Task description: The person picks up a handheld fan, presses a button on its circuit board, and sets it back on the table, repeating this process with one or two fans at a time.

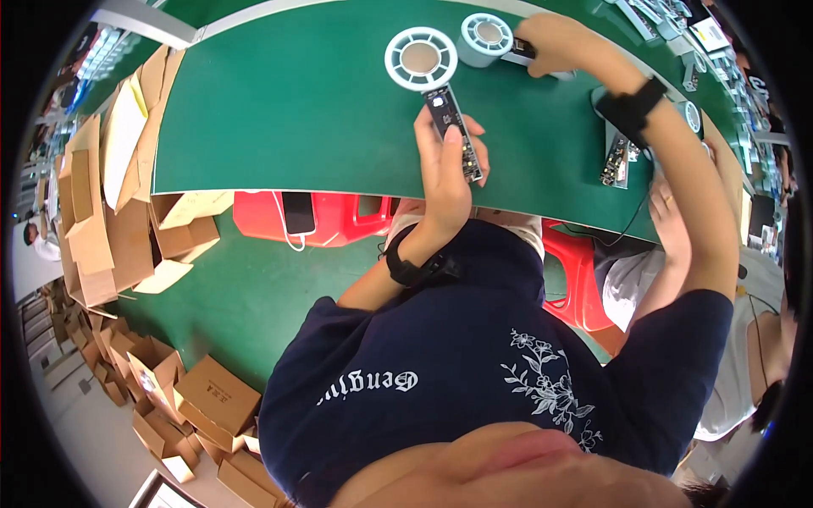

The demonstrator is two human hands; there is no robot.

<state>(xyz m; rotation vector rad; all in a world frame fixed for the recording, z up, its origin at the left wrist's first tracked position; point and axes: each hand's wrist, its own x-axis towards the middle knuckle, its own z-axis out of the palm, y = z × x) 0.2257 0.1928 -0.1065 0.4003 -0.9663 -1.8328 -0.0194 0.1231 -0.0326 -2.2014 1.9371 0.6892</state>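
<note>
On the table [279,110], the left hand [445,169] lies near the near edge, around the handle of a fan [421,59] whose round head lies farther out. Just right of that head stands a second fan [485,38], with the right hand [563,46] at its right. Cardboard boxes [110,212] lie on the floor to the left.

Open green table [288,110] leftward; second fan [484,38] and a co-worker's hand [669,212] crowding the right.
</note>
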